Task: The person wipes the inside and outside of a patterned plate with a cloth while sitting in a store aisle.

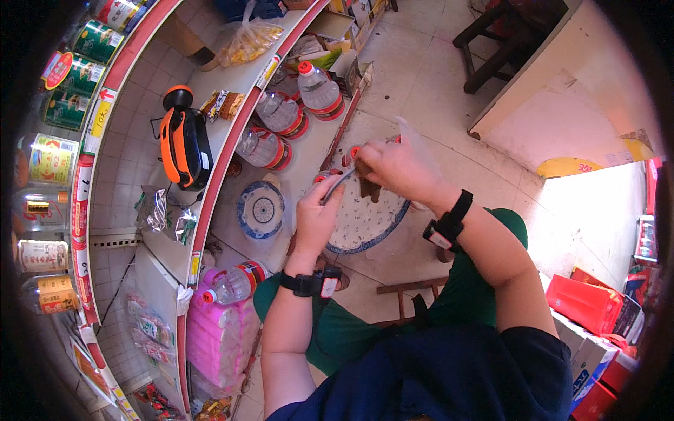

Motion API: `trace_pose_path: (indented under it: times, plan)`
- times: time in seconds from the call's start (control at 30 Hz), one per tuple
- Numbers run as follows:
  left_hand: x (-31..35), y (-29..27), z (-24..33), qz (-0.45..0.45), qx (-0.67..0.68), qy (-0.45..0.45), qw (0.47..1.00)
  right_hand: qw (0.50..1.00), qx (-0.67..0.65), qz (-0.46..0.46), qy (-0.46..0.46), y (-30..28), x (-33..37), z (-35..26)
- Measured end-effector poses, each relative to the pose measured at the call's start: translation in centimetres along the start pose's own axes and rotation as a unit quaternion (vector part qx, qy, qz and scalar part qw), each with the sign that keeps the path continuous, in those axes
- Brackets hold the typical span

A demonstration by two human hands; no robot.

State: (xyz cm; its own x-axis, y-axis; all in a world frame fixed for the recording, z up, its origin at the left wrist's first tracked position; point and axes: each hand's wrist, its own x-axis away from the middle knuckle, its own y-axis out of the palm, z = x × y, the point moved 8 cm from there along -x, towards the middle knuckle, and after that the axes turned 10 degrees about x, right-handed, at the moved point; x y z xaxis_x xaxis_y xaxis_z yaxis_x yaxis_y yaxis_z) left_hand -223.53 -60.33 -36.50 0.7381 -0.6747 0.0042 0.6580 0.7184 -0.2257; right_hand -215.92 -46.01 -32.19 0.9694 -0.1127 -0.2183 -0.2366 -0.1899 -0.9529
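My two hands are raised close together over a large white plate with a blue rim. Pinched in my left hand is a thin grey strip-like tool, perhaps a blade; its kind is hard to make out. The fingers of my right hand close on a dark brown, flat piece that hangs down above the plate. Translucent plastic shows behind and beside the right hand. What the fingertips touch is partly hidden.
A smaller blue-and-white plate lies left of the large one. Clear red-capped jugs stand along the lower shelf. An orange-and-black lamp sits on the shelf above. Pink packs are at lower left, a dark stool at upper right.
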Motion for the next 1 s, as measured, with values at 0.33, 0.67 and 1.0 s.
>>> trace_pose_path:
  times: [0.33,0.67,1.0]
  plan:
    - [0.3,-3.5,-0.2,0.139,0.287,-0.001,0.948,0.943,-0.237,0.049,0.227,2.4,1.4,6.1]
    - [-0.4,-4.8,-0.6,0.189,0.440,-0.034,0.877,0.795,-0.542,0.036,0.270,7.3,2.4,4.6]
    - [-0.4,-3.4,0.0,0.032,0.081,0.048,0.995,0.986,-0.153,0.036,0.046,-3.1,0.7,2.8]
